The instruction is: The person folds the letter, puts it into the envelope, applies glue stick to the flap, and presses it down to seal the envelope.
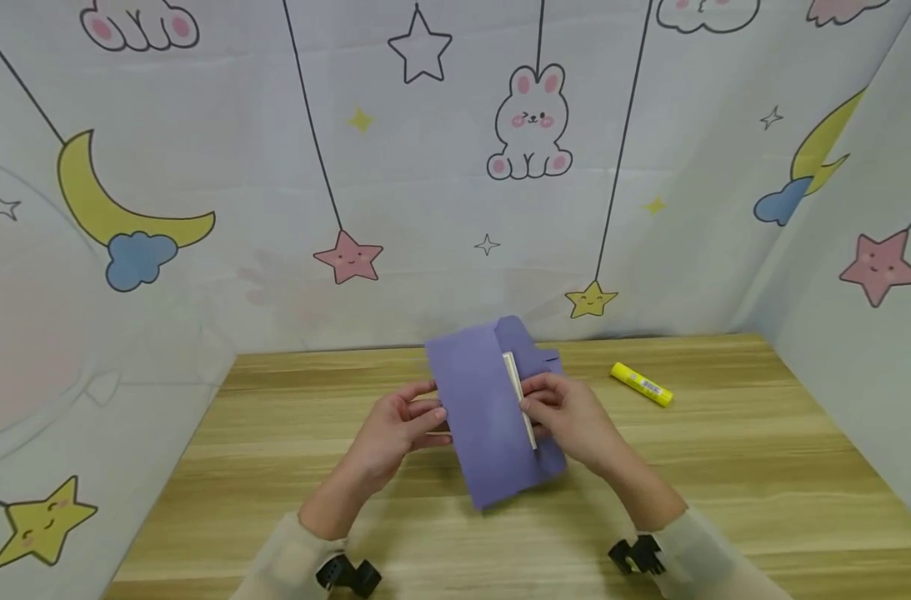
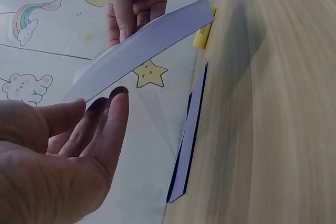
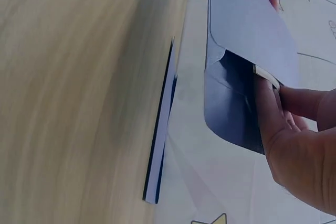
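A purple envelope (image 1: 473,417) is held tilted above the table, its flap (image 3: 228,98) folded open toward the right. My left hand (image 1: 406,425) pinches the envelope's left edge, thumb on the near face and fingers behind. A thin off-white insert (image 1: 518,400), like a stack of paper or card, pokes out of the envelope's mouth. My right hand (image 1: 571,417) pinches this insert between thumb and fingers at the opening. Most of the insert is hidden inside the envelope.
A yellow glue stick (image 1: 641,384) lies on the wooden table (image 1: 290,433) to the right. Another flat purple piece with dark edges (image 2: 190,135) lies on the table behind the envelope, mostly hidden in the head view. A printed cloth wall (image 1: 425,192) borders the table's back.
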